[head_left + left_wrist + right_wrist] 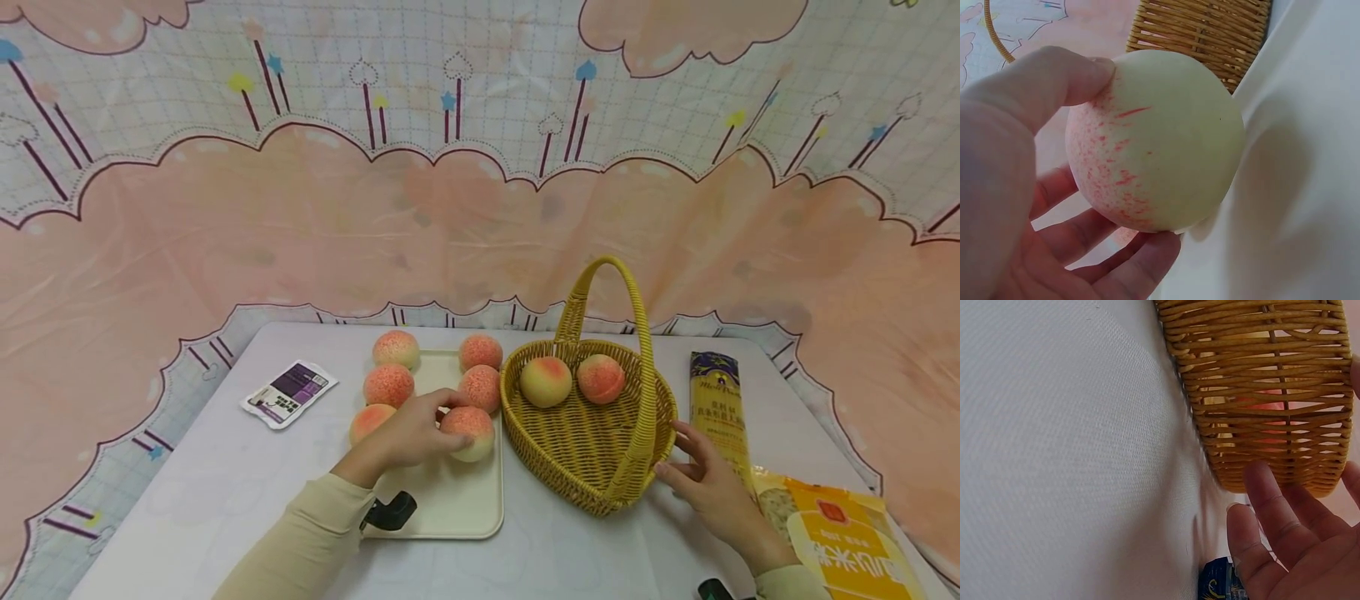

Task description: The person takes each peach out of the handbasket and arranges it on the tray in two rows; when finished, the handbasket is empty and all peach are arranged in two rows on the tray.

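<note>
My left hand (416,429) grips a pink-and-cream peach (1160,144) between thumb and fingers, over the right side of a cream tray (442,508). Several more peaches (388,386) stand in two columns on that tray; my hand partly covers one at the left. Right of the tray is a yellow heart-shaped wicker basket (570,450) with an upright handle. Inside it lie a pale peach (546,382) and a redder peach (601,379). With loosely extended fingers, my right hand (712,487) touches the basket's outer right side.
A long yellow pasta packet (717,400) lies right of the basket. Nearer, partly behind my right forearm, is an orange-and-yellow food bag (847,533). At the far left of the white table (195,483) rests a white-and-purple pouch (289,393). A patterned curtain hangs behind.
</note>
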A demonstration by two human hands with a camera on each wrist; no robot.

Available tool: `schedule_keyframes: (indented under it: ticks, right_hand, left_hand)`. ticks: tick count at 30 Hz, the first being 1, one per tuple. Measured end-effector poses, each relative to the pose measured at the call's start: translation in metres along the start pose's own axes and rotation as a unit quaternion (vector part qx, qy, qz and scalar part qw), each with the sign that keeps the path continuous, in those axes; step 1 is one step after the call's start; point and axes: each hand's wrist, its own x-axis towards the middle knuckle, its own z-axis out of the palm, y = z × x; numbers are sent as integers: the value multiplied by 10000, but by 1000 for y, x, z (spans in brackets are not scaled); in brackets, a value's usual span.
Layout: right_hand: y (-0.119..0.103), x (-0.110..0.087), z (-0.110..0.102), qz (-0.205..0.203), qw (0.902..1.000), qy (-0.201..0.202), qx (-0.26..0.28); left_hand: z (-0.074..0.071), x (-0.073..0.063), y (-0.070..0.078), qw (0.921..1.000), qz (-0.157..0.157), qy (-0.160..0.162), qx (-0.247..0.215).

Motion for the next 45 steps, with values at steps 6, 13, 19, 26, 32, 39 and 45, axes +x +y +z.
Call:
schedule_keyframes:
  ticks: [6, 13, 19, 26, 32, 39, 45]
  right_hand:
    - [1, 1, 0, -30, 10000, -16, 7]
    - [4, 0, 0, -150, 9999, -30, -21]
    - [5, 1, 0, -279, 9996, -7, -83]
    - [5, 1, 0, -264, 9996, 1, -72]
    - [5, 1, 0, -242, 9997, -13, -54]
    - [3, 0, -1, -161, 9998, -11, -99]
    - [3, 0, -1, -145, 9998, -65, -112]
  left_hand:
    - [4, -1, 1, 9999, -56, 82, -96]
    - [11, 0, 1, 9997, -139, 220, 22]
    - [15, 0, 0, 9993, -246, 227, -142]
    - [18, 1, -3, 9984, -420, 311, -214]
    - [20, 2, -4, 9967, -585, 444, -351]
    - [23, 4, -6, 9956, -690, 507, -378]
    - [26, 4, -6, 9958, -704, 524, -245]
